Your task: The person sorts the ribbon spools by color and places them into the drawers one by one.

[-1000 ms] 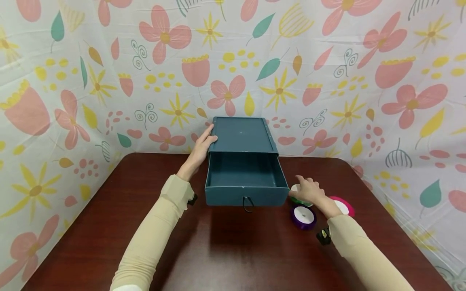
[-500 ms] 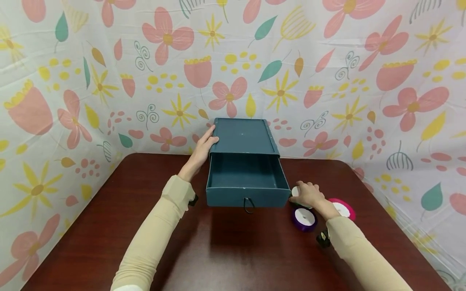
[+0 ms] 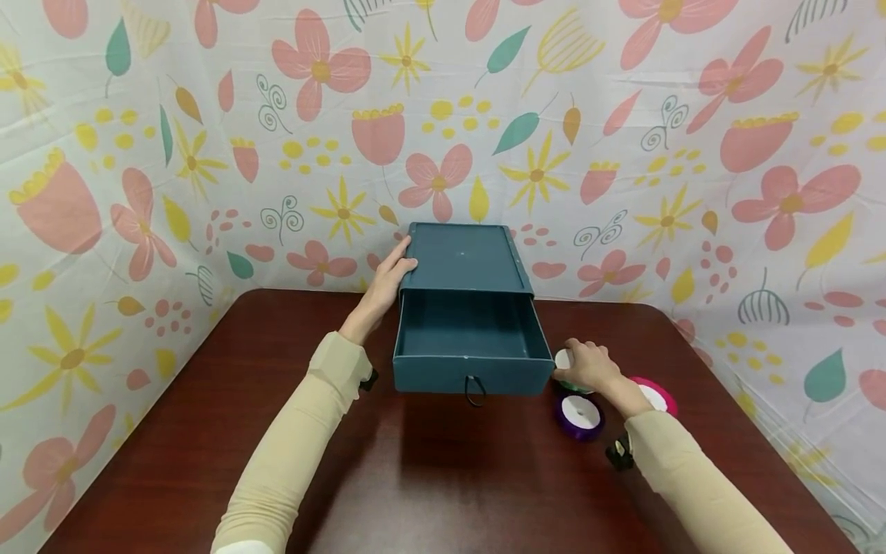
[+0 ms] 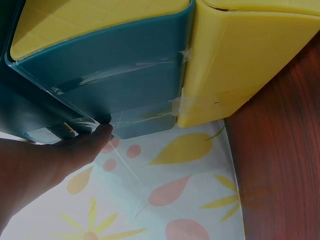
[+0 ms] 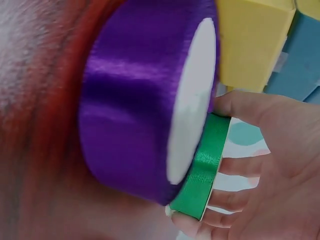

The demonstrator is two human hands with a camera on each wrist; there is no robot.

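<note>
My left hand [image 3: 386, 286] rests against the left side of a blue drawer box [image 3: 462, 258], its thumb at the top edge. In the left wrist view, part of that hand [image 4: 60, 157] touches the box's taped blue wall [image 4: 125, 80]. The upper drawer [image 3: 473, 375] is pulled out, with a bare inside and a dark loop on its front. To the right, my right hand [image 3: 588, 365] holds a spool of green ribbon [image 5: 206, 162] by its rim, thumb on one side and fingers on the other. A spool of purple ribbon [image 3: 580, 415] lies just in front of it.
A spool of pink ribbon [image 3: 654, 395] lies right of my right wrist. Beneath the blue section is a yellow section [image 4: 245, 60], seen in the left wrist view. The brown table [image 3: 291, 431] ends at a flower-patterned cloth [image 3: 443, 115] behind and at the sides.
My right hand, over the green ribbon spool with fingers raised, has come down and taken hold of it. The left hand and the drawer stay as they were.
</note>
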